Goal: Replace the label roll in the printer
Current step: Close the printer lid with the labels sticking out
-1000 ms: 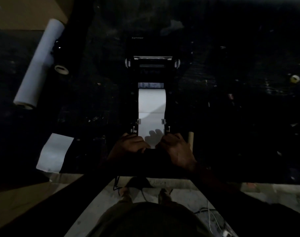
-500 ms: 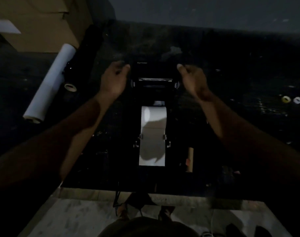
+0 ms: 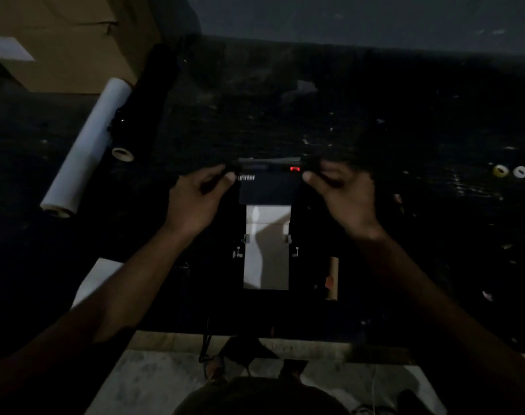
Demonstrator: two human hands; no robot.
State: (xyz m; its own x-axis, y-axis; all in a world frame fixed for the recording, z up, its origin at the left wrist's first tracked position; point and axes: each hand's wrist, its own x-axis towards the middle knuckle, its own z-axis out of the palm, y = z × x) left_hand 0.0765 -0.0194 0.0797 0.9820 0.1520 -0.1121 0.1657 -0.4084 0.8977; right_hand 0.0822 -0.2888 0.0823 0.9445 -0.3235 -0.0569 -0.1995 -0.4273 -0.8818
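Observation:
The black label printer [image 3: 267,187] sits in the middle of the dark table, its lid lowered toward me with white lettering on top and a red light at its far right corner. A white strip of labels [image 3: 265,253] runs out from under the lid toward me between two side guides. My left hand [image 3: 195,199] grips the lid's left edge and my right hand [image 3: 342,193] grips its right edge. A bare brown cardboard core [image 3: 331,278] lies just right of the strip.
A long white paper roll [image 3: 87,148] and a black roll [image 3: 149,94] lie at the far left beside a cardboard box [image 3: 75,40]. A white sheet [image 3: 96,280] sits under my left forearm. Small tape rolls [image 3: 510,171] sit far right. The table edge [image 3: 255,336] is near me.
My hands left the label strip's near end, reached to the raised lid's sides and swung it down toward me. The lid now covers the roll bay, and a red light shows.

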